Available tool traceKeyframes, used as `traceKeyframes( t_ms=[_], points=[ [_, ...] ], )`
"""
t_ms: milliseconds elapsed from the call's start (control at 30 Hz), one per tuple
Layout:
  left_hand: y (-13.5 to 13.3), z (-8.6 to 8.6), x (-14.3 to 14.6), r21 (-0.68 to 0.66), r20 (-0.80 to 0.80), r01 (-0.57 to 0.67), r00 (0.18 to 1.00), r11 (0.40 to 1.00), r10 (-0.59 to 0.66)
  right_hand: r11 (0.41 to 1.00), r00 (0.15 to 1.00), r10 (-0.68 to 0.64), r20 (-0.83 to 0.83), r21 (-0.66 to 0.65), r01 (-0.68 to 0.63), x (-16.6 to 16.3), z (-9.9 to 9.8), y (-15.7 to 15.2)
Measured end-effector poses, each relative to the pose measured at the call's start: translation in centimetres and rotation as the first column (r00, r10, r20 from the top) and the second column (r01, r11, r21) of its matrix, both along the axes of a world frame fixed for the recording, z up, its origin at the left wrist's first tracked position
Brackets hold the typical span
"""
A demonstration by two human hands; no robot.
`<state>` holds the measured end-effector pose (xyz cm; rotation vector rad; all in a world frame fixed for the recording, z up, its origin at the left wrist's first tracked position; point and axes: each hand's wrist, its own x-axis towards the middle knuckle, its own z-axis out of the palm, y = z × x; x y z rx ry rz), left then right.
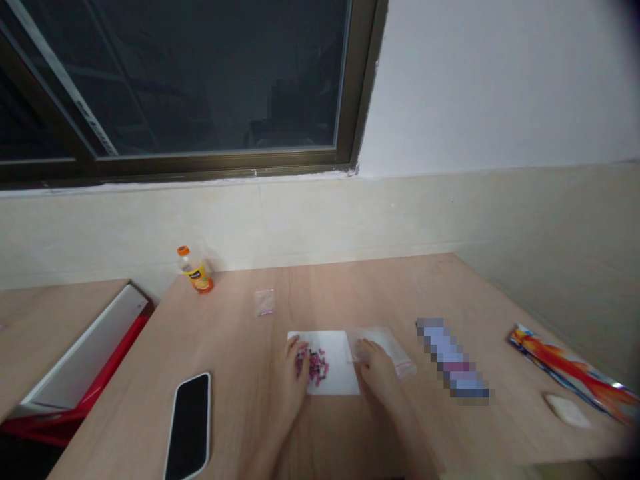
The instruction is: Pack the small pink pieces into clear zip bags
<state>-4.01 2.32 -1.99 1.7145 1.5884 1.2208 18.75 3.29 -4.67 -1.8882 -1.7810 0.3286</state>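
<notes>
A white sheet of paper [343,377] lies flat on the table, with a pile of small pink and black pieces [319,368] on its left part. The pieces are too small to name. My left hand [297,365] rests at the left edge of the paper beside the pile, fingers loosely curved and thumb apart. On the other side, my right hand [377,367] lies over a clear zip bag [397,350] next to the paper's right edge. Its fingers are bent and apart from the thumb, with no firm grip on the bag visible.
A small clear bag [265,302] with a few pink bits lies farther back. A juice bottle [197,272] stands at the back left. Nearer are a phone [189,427], a blurred-out item [453,360], an orange-and-blue packet [570,370] and a whitish lump [567,410].
</notes>
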Motion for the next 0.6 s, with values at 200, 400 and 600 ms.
traceKeyframes(
  t_ms=[200, 400, 600],
  points=[
    [-4.5, 1.6, 1.9, -0.035, -0.048, 0.097, 0.994, 0.995, -0.099, 0.999, 0.999, -0.049, -0.002, 0.017, 0.049, 0.1, -0.5, -1.3],
    [-4.9, 3.7, 0.7, -0.089, -0.015, 0.155, 0.988, 0.984, -0.157, 0.987, 0.948, 0.019, -0.317, 0.156, 0.033, -0.9, 3.2, -2.8],
    [-2.7, 6.5, 0.4, -0.035, -0.012, 0.317, 0.948, 0.948, -0.318, 0.968, 0.741, 0.187, -0.645, -0.008, -0.251, -3.5, 8.7, -4.3]
  ],
)
